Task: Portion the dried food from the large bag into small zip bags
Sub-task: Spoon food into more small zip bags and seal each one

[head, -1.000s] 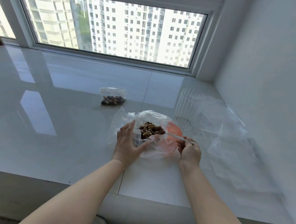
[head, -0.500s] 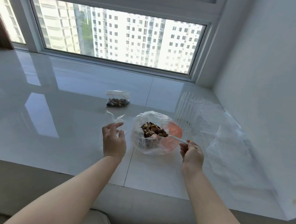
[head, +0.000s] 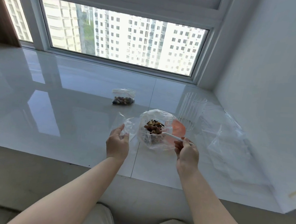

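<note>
Head view, the only one given. A scoop step is judged to be in hand: dried food (head: 153, 126) is being lifted from the large bag (head: 155, 130), which sits open-mouthed on the white sill (head: 73, 117), approx. centre, just left of a ribbed clear glass (head: 191, 111). An orange patch is seen through the bag's right wall; what it is can't be told.

A white spoon (head: 171, 136) is gripped by the right hand (head: 187, 152), fingers curled round the handle end, w/ the bowl end at the food heap near the bag's mouth. Whether the bowl is loaded is hard to tell; food is seen at its tip.

An empty small zip bag (head: 127, 127) is held by the left hand (head: 118, 143), just left of the large bag. The film seems pinched between thumb and fingers, but the grip itself is partly hidden by the back of the hand. The bag's mouth doesn't look spread wide yet.

One filled zip bag (head: 123, 99) lies further back on the sill, well apart from the hands, so approx. one portion is judged done. More clear plastic (head: 229, 138) lies crumpled at right, by the wall.

Next move, as judged: the small bag's mouth needs to be opened and held steady close to the large bag's rim, then the spoon carried level across the short gap and tipped in. Thin film may collapse, so spillage onto the sill is a risk.
</note>
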